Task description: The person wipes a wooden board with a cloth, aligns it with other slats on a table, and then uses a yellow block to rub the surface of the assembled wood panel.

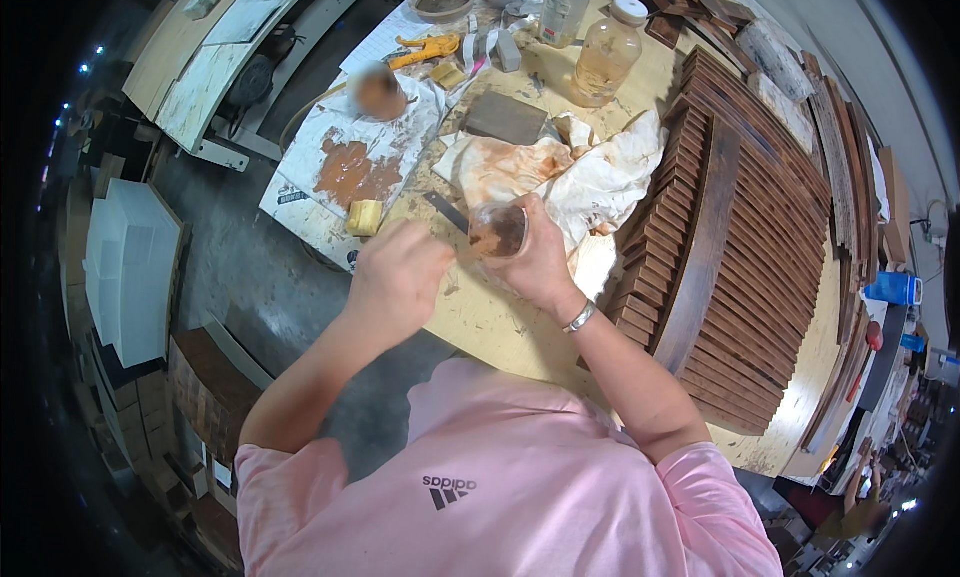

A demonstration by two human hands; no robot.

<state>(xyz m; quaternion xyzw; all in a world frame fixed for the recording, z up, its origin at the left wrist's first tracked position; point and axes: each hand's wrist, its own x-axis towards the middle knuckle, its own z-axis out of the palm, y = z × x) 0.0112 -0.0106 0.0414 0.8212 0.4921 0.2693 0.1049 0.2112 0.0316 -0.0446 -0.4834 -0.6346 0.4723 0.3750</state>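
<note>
My right hand (545, 257) grips a clear plastic cup (500, 232) with brown stuff inside, its mouth tilted toward me. To the left of the cup, my left hand (400, 277) is curled closed and slightly blurred; whatever its fingers may hold is hidden. Just beyond that hand lies a yellow sponge piece (364, 218). A flat dark metal strip (446, 210) lies between my hands. Behind the cup, a crumpled white cloth (600, 192) with brown stains spreads over the table. Brown paste (360, 170) smears the white paper at the left, where another brown-stained cup (380, 94) stands.
Many dark wooden slats (760, 247) lie in a row at the right, with one long board (705, 237) across them. A lidded jar of liquid (608, 57), a clear bottle (562, 17), a grey block (506, 117) and an orange tool (426, 50) occupy the far side.
</note>
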